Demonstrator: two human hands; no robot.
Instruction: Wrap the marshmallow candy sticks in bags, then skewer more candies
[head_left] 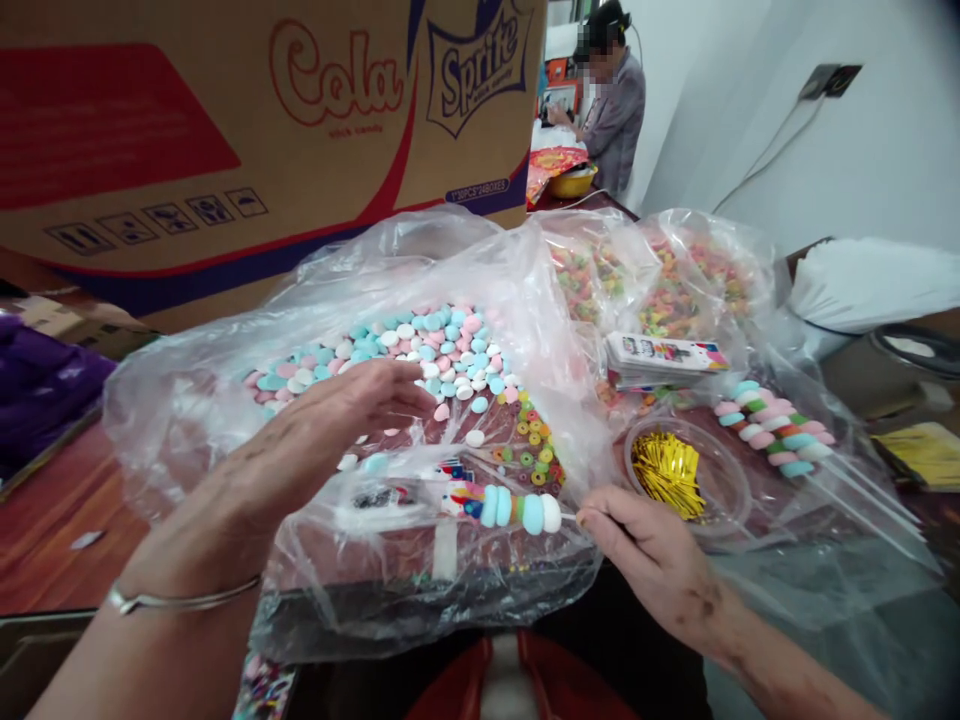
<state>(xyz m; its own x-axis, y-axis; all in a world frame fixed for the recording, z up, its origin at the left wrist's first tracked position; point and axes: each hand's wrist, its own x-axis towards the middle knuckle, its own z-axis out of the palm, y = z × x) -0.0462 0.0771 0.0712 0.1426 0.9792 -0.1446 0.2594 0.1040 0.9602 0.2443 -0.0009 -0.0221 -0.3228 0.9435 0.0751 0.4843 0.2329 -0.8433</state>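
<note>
Low over the clear plastic sheet, my right hand (649,550) pinches the white stick of a candy skewer (521,509). Blue, white, green and orange candies are threaded along it. The skewer's left end meets a printed clear wrapper (420,497); how far it goes inside I cannot tell. My left hand (345,425) is above and left of the wrapper, fingers stretched out, with nothing visible in it. Beyond it lies a pile of pastel candies (450,350). Small ring candies (536,445) lie to their right.
A round tub (731,480) holds gold twist ties (667,470). Finished-looking skewers (776,430) lie right of it, behind them a stack of printed wrappers (664,355). Bagged ring candies (667,275) are behind. A large carton (225,120) stands at the back left. Another person (615,110) works farther off.
</note>
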